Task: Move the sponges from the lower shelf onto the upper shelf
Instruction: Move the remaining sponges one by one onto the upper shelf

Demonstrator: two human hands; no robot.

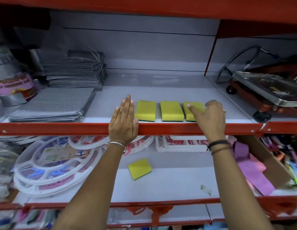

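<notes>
The left hand (123, 120) is laid flat on the front edge of the upper shelf (177, 93), palm down, fingers straight and pressed together, with nothing held; its thumb side lies just beside the leftmost of three yellow sponges. The right hand (210, 117) is placed over the right end of the row, its fingers spread and loosely curved, the index fingertip resting on top of the third sponge (191, 108) — no grasp around it is seen. The first sponge (145, 110) and the second sponge (171, 111) are set side by side near the shelf's red front rail (61, 128), each yellow side up with a dark green scouring layer showing beneath, small gaps left between them. One more yellow sponge, the fourth sponge (139, 168), is left on the lower shelf (169, 185), lying flat and turned at an angle, between the two forearms. A stack of grey cloths (53, 105) is seen at the left of the upper shelf, and a steel tray on a wheeled red stand (264, 92) at the right. White round plastic hangers (45, 171) are piled at the left of the lower shelf — pink and purple cloths (250, 166) at its right.
</notes>
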